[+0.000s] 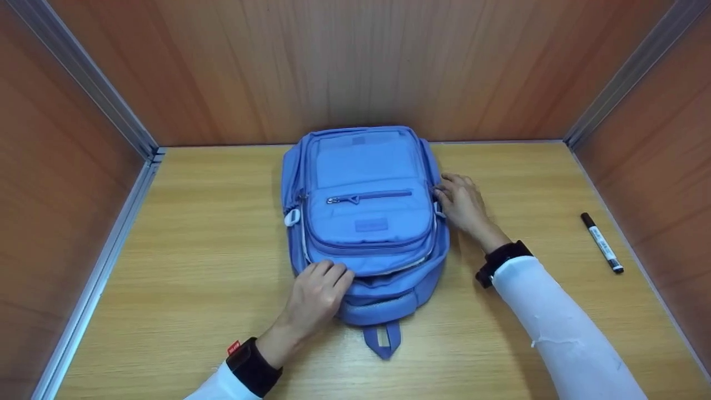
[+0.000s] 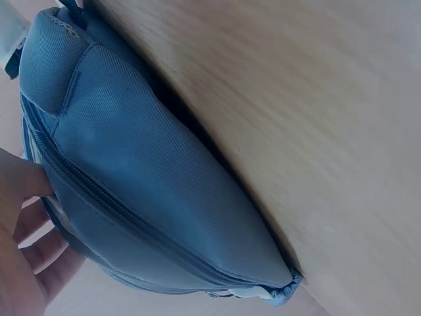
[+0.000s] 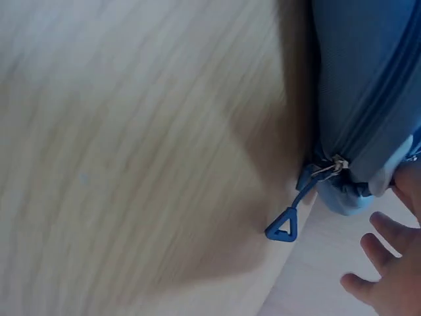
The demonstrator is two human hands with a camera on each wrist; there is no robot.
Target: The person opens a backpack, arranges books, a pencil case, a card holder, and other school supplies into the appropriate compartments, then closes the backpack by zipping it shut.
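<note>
A blue backpack [image 1: 361, 166] lies front up on the table, its top carry loop [image 1: 383, 341] toward the person. The main compartment's zipper is partly undone along the near edge, leaving a dark gap. My left hand [image 1: 322, 291] grips the edge of that opening at the near left. In the left wrist view its thumb [image 2: 29, 178] lies over the edge, the fingers under it. At the bag's right side, my right hand [image 1: 464, 203] pinches at the zipper, thumb and index fingertip together, the other fingers [image 3: 378, 253] spread. The pinched pull is mostly hidden.
Another zipper pull with a triangular end [image 3: 283, 226] hangs loose over the table. A black-and-white marker [image 1: 602, 243] lies on the table [image 1: 211, 233] at the far right. Wooden panels [image 1: 361, 66] enclose the back and both sides; the bag's bottom is close to the back panel.
</note>
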